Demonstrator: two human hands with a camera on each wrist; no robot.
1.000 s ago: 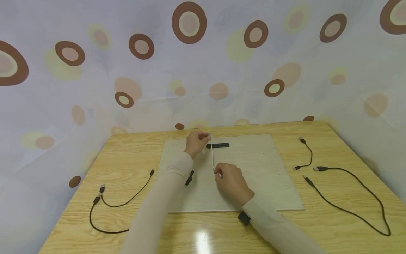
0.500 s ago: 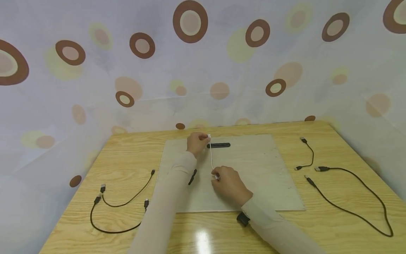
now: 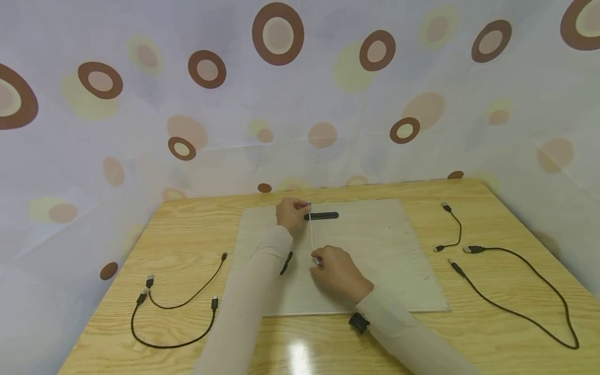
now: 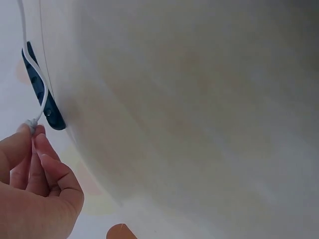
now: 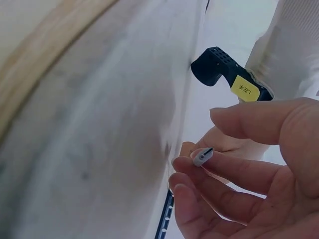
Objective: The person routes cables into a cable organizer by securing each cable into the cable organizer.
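A thin white USB cable (image 3: pixel 311 229) runs between the two hands over a pale board (image 3: pixel 375 260). At the board's far edge my left hand (image 3: pixel 291 212) pinches its plug, with the metal end showing past the fingertips; the left wrist view shows thumb and fingers closed on the white plug (image 4: pixel 31 124). Nearer the front, my right hand (image 3: pixel 341 271) holds the cable's other end. In the right wrist view a small white connector (image 5: pixel 203 157) lies at the curled fingertips, with the thumb (image 5: pixel 239 122) apart from it. Beside the left hand sits a black notched strip (image 3: pixel 322 215).
Two short black cables (image 3: pixel 171 346) lie left of the board on the wooden table (image 3: pixel 197 229). To the right are a short black cable (image 3: pixel 459 229) and a longer black cable (image 3: pixel 525 317). A patterned cloth (image 3: pixel 300 104) hangs behind.
My right hand has shifted slightly left and toward the front, and the small connector now shows between its fingers. My left forearm has moved right, uncovering a black cable's plug.
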